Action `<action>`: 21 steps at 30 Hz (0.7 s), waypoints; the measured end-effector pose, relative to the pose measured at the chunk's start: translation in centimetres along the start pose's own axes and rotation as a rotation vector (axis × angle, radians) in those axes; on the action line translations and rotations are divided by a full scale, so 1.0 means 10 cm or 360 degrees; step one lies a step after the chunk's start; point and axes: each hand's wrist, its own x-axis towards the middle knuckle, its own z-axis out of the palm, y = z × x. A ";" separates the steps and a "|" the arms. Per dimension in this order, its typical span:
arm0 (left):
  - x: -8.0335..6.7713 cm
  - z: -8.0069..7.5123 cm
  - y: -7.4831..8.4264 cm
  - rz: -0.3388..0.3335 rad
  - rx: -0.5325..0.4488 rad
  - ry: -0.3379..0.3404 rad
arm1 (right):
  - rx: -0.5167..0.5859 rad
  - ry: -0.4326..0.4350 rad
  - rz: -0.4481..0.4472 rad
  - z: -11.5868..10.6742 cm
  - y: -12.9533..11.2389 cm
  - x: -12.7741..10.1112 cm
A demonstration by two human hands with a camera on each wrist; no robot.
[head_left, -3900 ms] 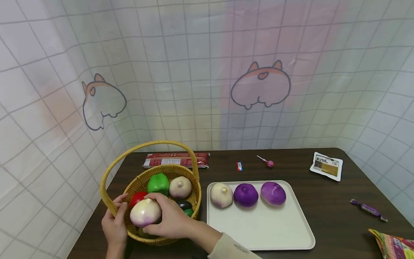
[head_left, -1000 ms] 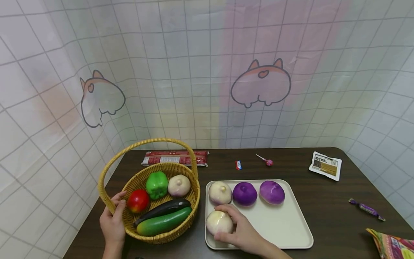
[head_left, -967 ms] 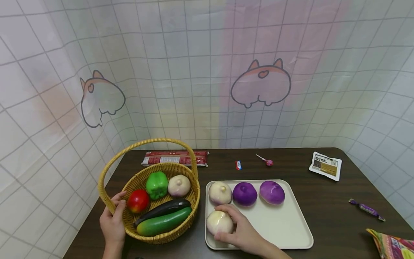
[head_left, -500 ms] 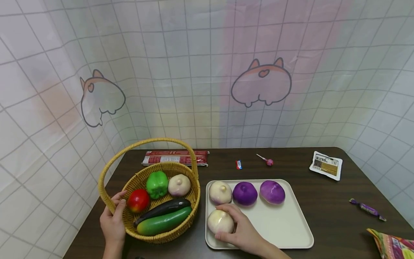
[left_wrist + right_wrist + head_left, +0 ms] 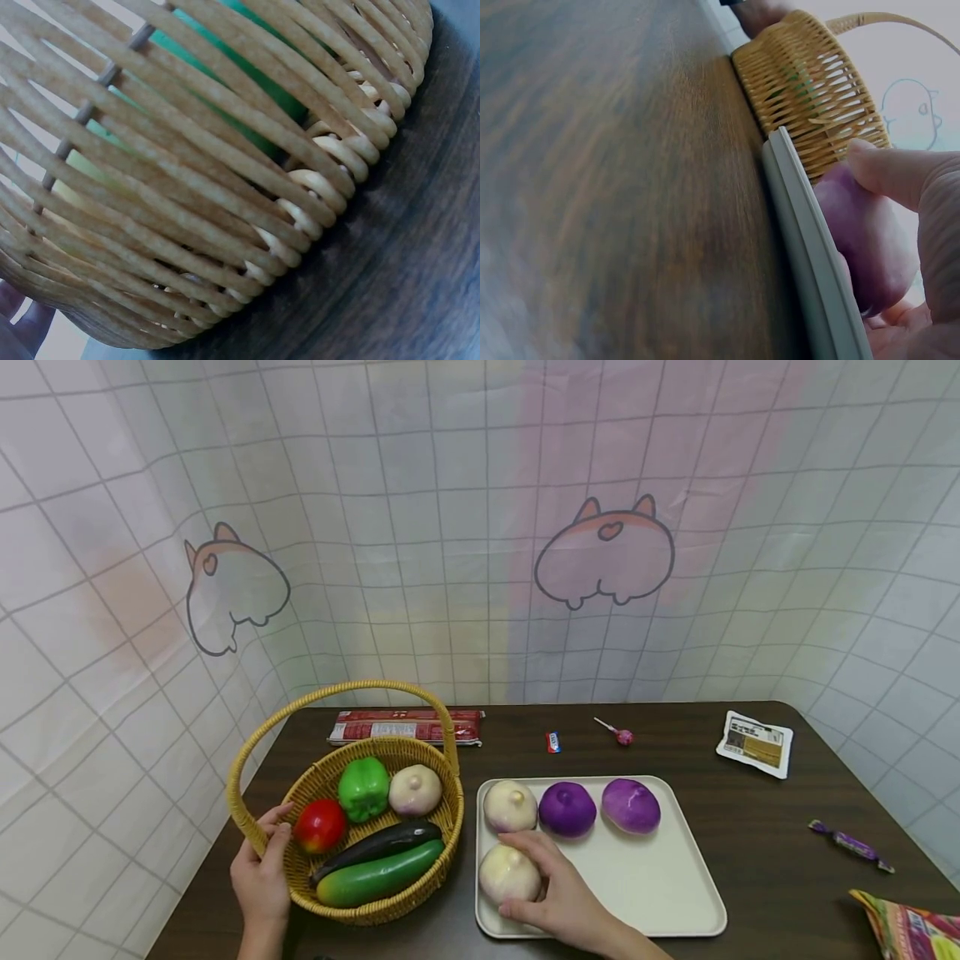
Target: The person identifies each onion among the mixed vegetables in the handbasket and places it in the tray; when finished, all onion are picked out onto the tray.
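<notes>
My right hand (image 5: 564, 893) holds a white turnip (image 5: 510, 874) with a faint purple tinge, thumb and fingers on its sides, at the tray's front left. In the right wrist view its purple underside (image 5: 866, 232) shows close above the tray edge. My left hand (image 5: 262, 877) grips the left side of the wicker basket (image 5: 390, 910), by the foot of its handle. Inside are a green bell pepper (image 5: 364, 789), another white turnip (image 5: 415, 790), a red round fruit (image 5: 321, 825), a dark eggplant (image 5: 378, 847) and a green cucumber-like vegetable (image 5: 382, 874).
On the white tray (image 5: 637, 893) a white turnip (image 5: 511, 807) and two purple turnip-like pieces (image 5: 567, 810) stand along the back. Behind lie a red packet (image 5: 408, 727), a small wrapper (image 5: 552, 742) and a lollipop (image 5: 622, 737). Rightward are a white pouch (image 5: 755, 744), purple candy (image 5: 855, 845) and colourful bag (image 5: 911, 931).
Since the oldest frame, my right hand has carried the turnip from over the basket rightward to the tray. Over the last second both hands have hardly moved.
</notes>
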 end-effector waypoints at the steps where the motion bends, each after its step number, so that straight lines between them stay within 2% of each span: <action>1: 0.00 0.00 0.00 0.0002 0.0003 0.0000 | -0.0008 0.0004 0.0017 0.00 0.00 0.00; 8: 0.00 0.00 0.00 0.0012 0.0016 -0.0002 | 0.0008 -0.0007 0.0150 -0.01 -0.01 -0.01; 16: -0.01 0.00 0.01 0.0003 0.0010 -0.0008 | 0.0012 -0.0002 0.0150 -0.01 -0.01 -0.01; 21: -0.01 0.00 0.01 0.0000 0.0010 -0.0003 | 0.0038 0.0059 0.0202 -0.01 0.00 -0.01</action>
